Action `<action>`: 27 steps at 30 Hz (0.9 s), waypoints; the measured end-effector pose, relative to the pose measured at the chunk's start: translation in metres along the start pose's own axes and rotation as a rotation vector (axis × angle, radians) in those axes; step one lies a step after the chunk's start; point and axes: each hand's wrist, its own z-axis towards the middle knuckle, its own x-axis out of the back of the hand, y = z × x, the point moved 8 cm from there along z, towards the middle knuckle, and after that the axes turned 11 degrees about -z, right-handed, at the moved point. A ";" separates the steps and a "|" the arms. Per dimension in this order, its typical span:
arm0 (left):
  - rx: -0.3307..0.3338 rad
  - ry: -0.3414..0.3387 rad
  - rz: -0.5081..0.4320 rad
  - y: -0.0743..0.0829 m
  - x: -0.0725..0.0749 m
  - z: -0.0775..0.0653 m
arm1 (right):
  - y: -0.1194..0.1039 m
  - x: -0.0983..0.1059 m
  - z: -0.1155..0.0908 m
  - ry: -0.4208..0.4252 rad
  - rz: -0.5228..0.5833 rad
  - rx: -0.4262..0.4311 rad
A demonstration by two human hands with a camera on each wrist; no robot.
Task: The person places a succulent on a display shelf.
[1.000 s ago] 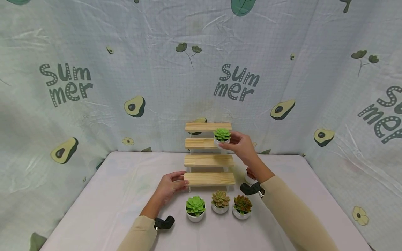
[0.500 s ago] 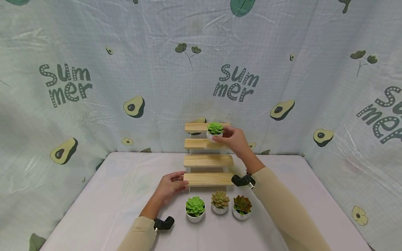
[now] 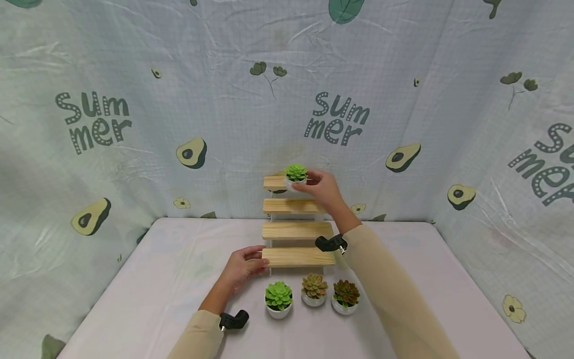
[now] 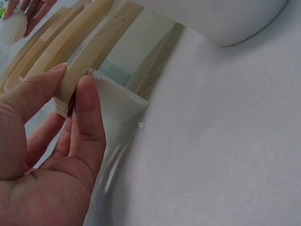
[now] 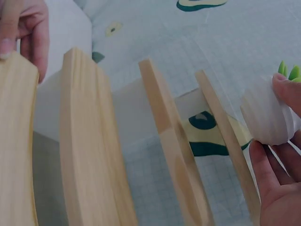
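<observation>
Right hand (image 3: 324, 189) grip closed round the white pot (image 5: 264, 114), at top board (image 3: 274, 183); contact unclear. Pot looks light, stiff, maybe slick: hold by wall, not leaves (image 3: 296, 172). Left hand (image 3: 242, 267) pinches bottom board (image 3: 298, 257) at its left end.

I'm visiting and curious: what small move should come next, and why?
Probably lower the bright green succulent in its round white pot onto the topmost pale wooden plank: the right hand holds it close to that plank, while the left hand grips the lowest plank.
</observation>
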 end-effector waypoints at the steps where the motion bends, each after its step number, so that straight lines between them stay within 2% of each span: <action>1: 0.000 -0.003 0.000 0.000 0.000 0.000 | -0.001 -0.002 0.002 -0.002 0.012 0.002; 6: 0.002 -0.006 0.003 0.000 0.000 0.000 | -0.005 -0.013 0.008 -0.013 0.055 0.007; 15: 0.008 0.007 -0.007 0.000 0.000 0.002 | -0.012 -0.027 0.020 0.018 -0.014 0.035; 19: 0.010 0.014 -0.014 0.000 0.000 0.002 | -0.016 -0.031 0.026 0.032 -0.013 0.049; 27: 0.003 0.011 -0.012 0.000 0.000 0.001 | -0.014 -0.040 0.038 0.028 -0.020 0.009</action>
